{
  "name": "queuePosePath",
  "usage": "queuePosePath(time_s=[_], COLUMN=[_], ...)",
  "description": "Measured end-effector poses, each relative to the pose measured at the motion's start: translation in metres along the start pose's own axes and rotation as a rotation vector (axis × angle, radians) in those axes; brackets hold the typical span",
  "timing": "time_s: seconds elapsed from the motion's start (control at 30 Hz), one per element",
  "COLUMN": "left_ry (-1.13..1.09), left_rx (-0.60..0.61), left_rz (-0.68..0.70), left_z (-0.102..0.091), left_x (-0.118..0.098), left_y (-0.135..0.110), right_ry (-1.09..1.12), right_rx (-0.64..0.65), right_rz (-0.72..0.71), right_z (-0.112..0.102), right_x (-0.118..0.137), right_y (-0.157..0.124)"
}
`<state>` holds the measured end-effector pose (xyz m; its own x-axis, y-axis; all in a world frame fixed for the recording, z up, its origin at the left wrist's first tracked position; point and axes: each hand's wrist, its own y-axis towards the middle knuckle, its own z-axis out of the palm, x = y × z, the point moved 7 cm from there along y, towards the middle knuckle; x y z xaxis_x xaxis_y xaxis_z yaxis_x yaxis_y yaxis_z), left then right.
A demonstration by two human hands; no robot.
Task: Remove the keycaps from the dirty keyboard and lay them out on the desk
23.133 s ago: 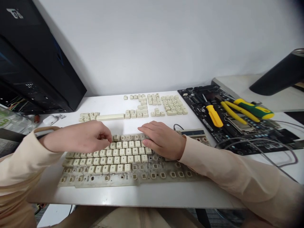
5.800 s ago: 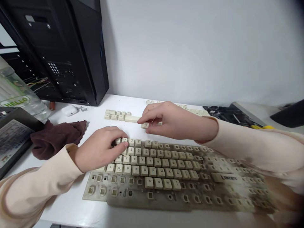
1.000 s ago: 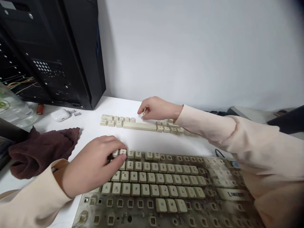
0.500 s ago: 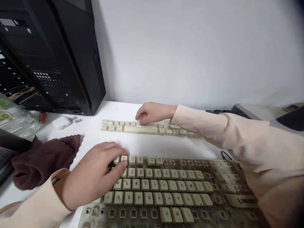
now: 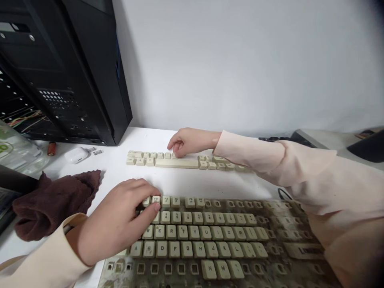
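Note:
A dirty beige keyboard [image 5: 270, 240] lies in front of me, with many bare key sockets and several rows of keycaps fitted at its left. My left hand [image 5: 120, 220] rests on its top-left corner, fingers curved over the keys and thumb against one keycap, holding nothing. My right hand [image 5: 189, 141] reaches to the row of loose keycaps [image 5: 141, 159] further back. Its fingertips are pinched down on a small keycap [image 5: 175, 156] just above the long space bar [image 5: 177, 163].
A black computer case [image 5: 75, 72] stands at the back left. A brown cloth [image 5: 54, 200], a white earbud case [image 5: 76, 155], two small springs [image 5: 95, 151] and a clear bottle [image 5: 15, 152] lie left. A black cable [image 5: 282, 194] and dark hardware [image 5: 369, 146] sit right.
My right hand has come down from holding a keycap above the loose row to pressing its fingertips onto the row by the space bar. The left hand has stayed on the keyboard.

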<state>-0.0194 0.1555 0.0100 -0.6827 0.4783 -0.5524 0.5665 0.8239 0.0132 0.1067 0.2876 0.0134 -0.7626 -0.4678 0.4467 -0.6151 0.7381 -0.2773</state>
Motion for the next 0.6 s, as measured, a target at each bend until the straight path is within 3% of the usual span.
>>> queuePosePath(time_s=[0.6], left_ry=[0.020], left_rx=[-0.013], left_rz=[0.001], left_z=[0.0000], left_x=[0.0028], left_y=[-0.0021], right_ry=[0.022], right_rx=[0.013], right_rz=[0.019], right_z=[-0.0004], right_x=[0.0012], right_y=[-0.0029])
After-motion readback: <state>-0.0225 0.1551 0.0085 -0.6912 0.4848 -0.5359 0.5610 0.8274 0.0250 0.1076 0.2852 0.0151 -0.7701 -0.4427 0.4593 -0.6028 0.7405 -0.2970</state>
